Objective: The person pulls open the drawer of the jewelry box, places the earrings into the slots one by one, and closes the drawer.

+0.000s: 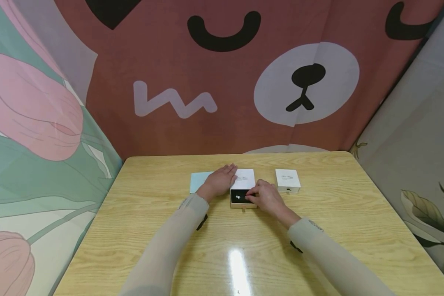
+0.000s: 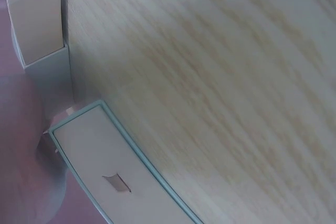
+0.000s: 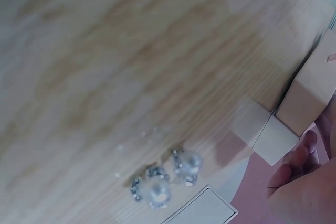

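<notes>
Evidently, the main risk we see is around the small silvery ornament (image 1: 238, 197), which rests on the black lining (image 1: 243, 200) of the shallow, pulled-out drawer with a tan front (image 1: 240, 206). Our right hand (image 1: 268, 199) reaches into that drawer, thumb and fingers bent together just beside the ornament; we cannot tell whether anything is pinched between them. A sideways brush of those fingertips could tip the ornament over or push it out of place, since it is so small and so near. If something is in that pinch, loosening too soon might drop it outside the tan rim.

Our left hand (image 1: 221, 180) lies with its fingers extended against the white square card sleeve (image 1: 247, 172), gripping nothing that we can make out. Should it press unevenly, the light sleeve could skid or the drawer slide, because the wooden table (image 1: 214, 255) looks smooth.

To either side, the pale blue flat box (image 1: 199, 181) and the second white square box (image 1: 286, 176) stand close; a careless wrist or cuff, we judge, could nudge either one out of position.
</notes>
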Demonstrator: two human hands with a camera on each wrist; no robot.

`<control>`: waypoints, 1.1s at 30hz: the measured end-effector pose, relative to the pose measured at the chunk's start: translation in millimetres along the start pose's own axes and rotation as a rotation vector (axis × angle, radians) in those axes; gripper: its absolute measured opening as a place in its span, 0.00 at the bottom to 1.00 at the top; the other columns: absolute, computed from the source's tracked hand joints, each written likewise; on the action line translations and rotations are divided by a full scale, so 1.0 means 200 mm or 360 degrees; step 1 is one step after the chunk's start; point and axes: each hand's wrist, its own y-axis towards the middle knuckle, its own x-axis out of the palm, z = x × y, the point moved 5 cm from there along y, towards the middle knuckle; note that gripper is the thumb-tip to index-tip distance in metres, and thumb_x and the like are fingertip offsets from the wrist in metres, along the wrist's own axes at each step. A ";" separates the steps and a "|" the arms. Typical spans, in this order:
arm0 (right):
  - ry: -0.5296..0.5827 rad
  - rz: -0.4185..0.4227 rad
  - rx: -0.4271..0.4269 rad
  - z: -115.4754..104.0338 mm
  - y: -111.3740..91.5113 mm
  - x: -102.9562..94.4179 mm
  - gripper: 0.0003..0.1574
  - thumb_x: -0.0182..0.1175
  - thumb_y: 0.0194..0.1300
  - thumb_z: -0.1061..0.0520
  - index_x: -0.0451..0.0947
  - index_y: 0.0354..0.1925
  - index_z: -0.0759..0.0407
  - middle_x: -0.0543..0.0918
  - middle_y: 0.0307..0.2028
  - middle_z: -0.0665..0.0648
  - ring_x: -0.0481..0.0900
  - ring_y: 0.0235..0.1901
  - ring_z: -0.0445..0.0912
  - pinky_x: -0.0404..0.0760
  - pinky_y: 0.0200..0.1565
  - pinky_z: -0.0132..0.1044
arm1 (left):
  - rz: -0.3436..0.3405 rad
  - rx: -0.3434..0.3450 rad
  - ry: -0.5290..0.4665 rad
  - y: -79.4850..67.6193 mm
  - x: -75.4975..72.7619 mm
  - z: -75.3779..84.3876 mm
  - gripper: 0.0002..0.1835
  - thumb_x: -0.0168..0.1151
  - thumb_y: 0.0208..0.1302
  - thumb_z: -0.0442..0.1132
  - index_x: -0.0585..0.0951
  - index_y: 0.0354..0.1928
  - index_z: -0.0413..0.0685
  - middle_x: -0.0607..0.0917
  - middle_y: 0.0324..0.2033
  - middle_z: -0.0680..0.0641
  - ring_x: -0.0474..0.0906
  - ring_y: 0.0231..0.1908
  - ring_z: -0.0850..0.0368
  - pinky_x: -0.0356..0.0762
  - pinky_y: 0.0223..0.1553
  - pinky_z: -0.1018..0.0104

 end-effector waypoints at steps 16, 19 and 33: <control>-0.0115 -0.0007 -0.0065 -0.02 -0.01 0.00 0.06 0.73 0.63 0.49 0.93 0.38 0.46 0.76 0.30 0.45 0.72 0.28 0.40 0.64 0.32 0.37 | -0.0019 -0.0021 0.0000 0.00 0.00 0.00 0.32 0.26 0.84 0.55 0.47 0.82 0.51 0.50 0.81 0.50 0.45 0.79 0.51 0.46 0.79 0.60; -0.0103 -0.0012 -0.0045 -0.01 0.00 0.00 0.06 0.73 0.63 0.49 0.93 0.39 0.46 0.76 0.30 0.45 0.71 0.28 0.40 0.63 0.32 0.37 | -0.0028 -0.0028 0.0004 -0.01 0.00 0.00 0.32 0.25 0.83 0.55 0.46 0.82 0.51 0.49 0.81 0.50 0.45 0.80 0.52 0.46 0.79 0.60; -0.0006 0.0040 -0.0022 -0.01 -0.02 -0.01 0.07 0.73 0.62 0.50 0.93 0.39 0.47 0.77 0.30 0.46 0.72 0.29 0.41 0.63 0.32 0.37 | -0.0026 -0.0018 0.0012 -0.01 0.00 0.00 0.32 0.25 0.84 0.55 0.45 0.82 0.51 0.49 0.81 0.50 0.45 0.80 0.52 0.46 0.79 0.60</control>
